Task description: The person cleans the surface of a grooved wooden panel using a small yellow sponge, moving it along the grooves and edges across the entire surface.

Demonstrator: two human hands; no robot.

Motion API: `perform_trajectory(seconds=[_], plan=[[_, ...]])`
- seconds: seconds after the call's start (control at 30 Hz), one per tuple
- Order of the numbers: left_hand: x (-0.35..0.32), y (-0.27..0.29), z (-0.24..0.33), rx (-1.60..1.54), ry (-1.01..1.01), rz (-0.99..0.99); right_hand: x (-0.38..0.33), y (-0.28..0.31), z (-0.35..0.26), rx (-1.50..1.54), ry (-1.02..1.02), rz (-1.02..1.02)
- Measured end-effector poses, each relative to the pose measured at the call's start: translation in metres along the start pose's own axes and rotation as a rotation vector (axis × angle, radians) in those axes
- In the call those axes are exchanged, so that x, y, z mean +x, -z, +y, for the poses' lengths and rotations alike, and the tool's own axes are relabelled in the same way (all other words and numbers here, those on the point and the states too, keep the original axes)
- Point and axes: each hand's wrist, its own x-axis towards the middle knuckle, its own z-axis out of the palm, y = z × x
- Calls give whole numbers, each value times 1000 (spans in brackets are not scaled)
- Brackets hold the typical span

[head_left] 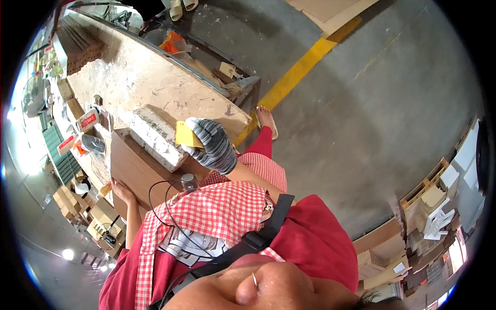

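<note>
My right hand [217, 150], in a grey and black knitted glove, pinches a flat yellow piece [187, 135] whose exact kind I cannot make out. It is above the near end of a block smeared with white [152, 137]. A brown wood-grain box-like piece [139, 165] lies beside that block, close to my body. My bare left hand [123, 192] grips its left end, with the fingers at the edge and part of the hand hidden. Both pieces rest on a worn, stained wooden workbench [165, 93].
Brown strips [77, 44] are stacked at the bench's far left. An orange plastic bag [173, 42] sits on a lower shelf behind. A yellow line [294, 72] crosses the grey floor [336, 129]. Cardboard boxes [380, 253] stand at right.
</note>
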Motion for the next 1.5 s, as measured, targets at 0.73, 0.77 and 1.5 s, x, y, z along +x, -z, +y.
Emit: perform_trajectory(seconds=[0.73,0.77,1.5], plan=[[5,5,-11,-9,-29,-28,-12,-8,10,209,-23,-65],[3,5,-11,-13,-31,-31,-11,-7,10,215,-39,-98],[-1,6,-33,84,-102,198,-10,-19,-19,-96,26,14]])
